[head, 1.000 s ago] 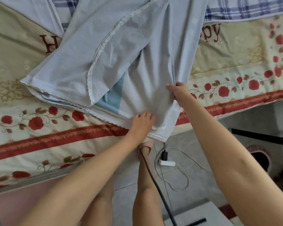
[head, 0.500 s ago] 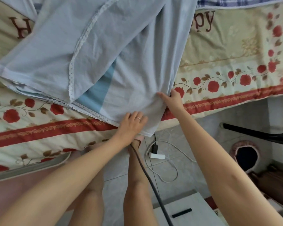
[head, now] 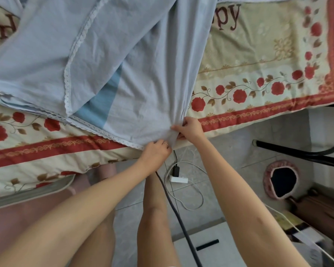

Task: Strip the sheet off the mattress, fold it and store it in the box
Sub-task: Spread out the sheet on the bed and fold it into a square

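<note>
A pale blue sheet (head: pixel 108 54) with a white lace trim lies loosely folded across the bed, on top of a floral cover (head: pixel 258 70) with red roses. Its near corner hangs over the bed's front edge. My left hand (head: pixel 155 153) pinches that corner from below. My right hand (head: pixel 189 129) grips the bunched fabric just to the right of it, and the two hands almost touch. A white box (head: pixel 210 247) with a black slot handle stands on the floor near my legs.
A white power strip (head: pixel 178 179) with a black plug and looping white cable lies on the tiled floor below the bed edge. A black cord (head: pixel 181 218) runs past my leg. A pink-rimmed round basket (head: pixel 281 180) and a black bar (head: pixel 297 153) are at the right.
My right hand has slid left along the sheet's edge toward my left hand, gathering the corner into a bunch. The view has shifted slightly down.
</note>
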Available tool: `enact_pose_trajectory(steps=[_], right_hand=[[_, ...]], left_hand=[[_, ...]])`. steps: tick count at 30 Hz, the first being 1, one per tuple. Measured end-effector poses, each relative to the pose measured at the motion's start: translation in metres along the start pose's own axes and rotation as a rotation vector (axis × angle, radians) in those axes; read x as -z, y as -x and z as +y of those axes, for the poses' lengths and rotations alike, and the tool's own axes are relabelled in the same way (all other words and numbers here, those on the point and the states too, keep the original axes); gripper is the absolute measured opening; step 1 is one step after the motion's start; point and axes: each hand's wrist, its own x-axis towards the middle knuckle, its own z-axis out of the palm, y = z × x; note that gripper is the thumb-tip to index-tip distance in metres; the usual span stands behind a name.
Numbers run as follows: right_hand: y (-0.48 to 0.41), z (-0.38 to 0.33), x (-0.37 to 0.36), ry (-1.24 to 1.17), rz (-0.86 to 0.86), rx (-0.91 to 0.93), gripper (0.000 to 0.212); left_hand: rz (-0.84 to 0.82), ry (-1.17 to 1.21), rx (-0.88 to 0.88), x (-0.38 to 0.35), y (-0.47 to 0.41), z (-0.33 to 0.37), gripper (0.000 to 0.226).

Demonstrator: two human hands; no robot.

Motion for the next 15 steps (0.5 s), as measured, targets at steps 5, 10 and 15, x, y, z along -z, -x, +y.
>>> enact_pose_trajectory(steps=[5, 10, 15], right_hand=[[-0.001, 0.001, 0.003, 0.048, -0.043, -0.044, 0.043], [-0.004, -0.004, 0.004, 0.066, -0.124, -0.117, 0.038], [-0.01, -0.019, 0.008, 0.082, -0.064, -0.123, 0.029]], left_hand=[[-0.306, -0.093, 0.048, 0.017, -0.008, 0.016, 0.033], [-0.336, -0.131, 0.064, 0.009, -0.006, 0.018, 0.031], [-0.296, -0.199, 0.092, 0.001, 0.0, 0.016, 0.016]])
